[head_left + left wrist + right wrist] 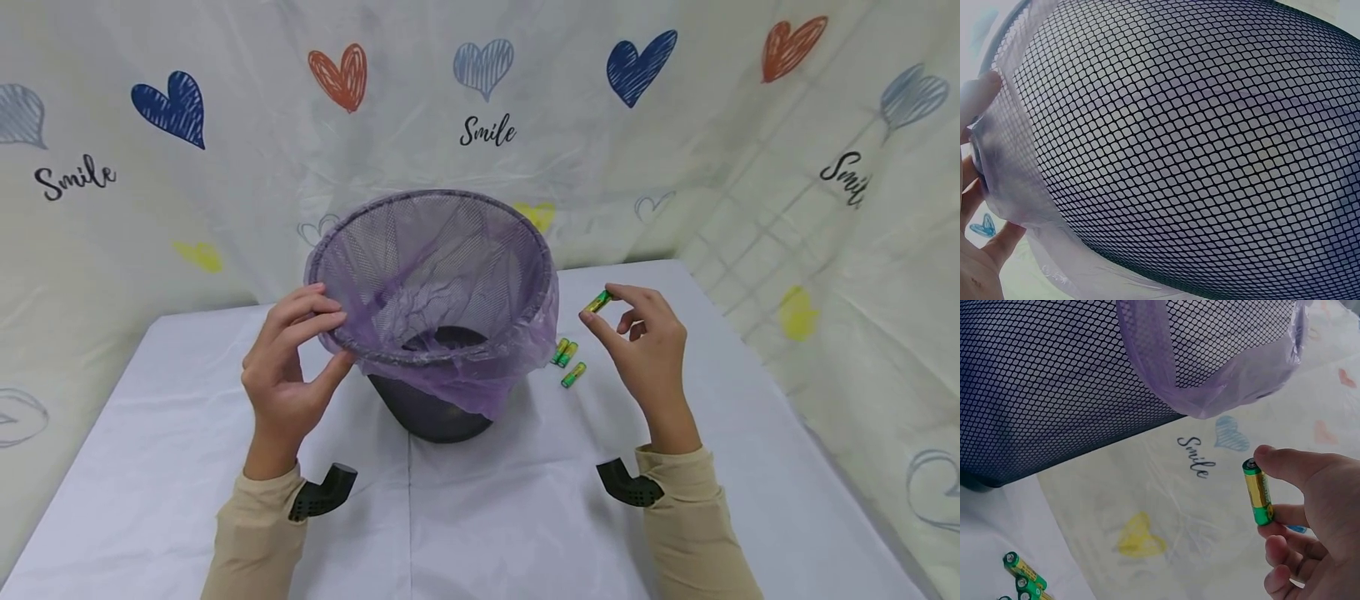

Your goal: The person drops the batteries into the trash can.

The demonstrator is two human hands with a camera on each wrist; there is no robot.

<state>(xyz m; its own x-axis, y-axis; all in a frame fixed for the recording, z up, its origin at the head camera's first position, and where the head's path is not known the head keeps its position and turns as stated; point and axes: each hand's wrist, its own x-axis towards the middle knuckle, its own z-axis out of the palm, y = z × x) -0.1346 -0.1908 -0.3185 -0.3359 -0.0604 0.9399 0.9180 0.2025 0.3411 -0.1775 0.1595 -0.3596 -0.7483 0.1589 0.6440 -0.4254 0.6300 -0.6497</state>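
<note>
White table (180,408), heart-print backdrop (408,142): battery held by bin

Battery (598,302) is in the air right of the bin (431,417); right hand (647,354) pinches it end to end, thumb and forefinger. Probably light, rigid, a bit slick; ends or barrel both look fine to grip. Left hand (288,367) grips the bagged rim, thumb against fingers. Bag (483,387) looks thin, likely tears easily. Loose batteries (573,375) lie beside the bin.

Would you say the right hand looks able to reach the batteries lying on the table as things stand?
Probably yes: nothing visible stands between the right hand and the loose batteries beside the bin, though its thumb and finger pinch another battery.
</note>
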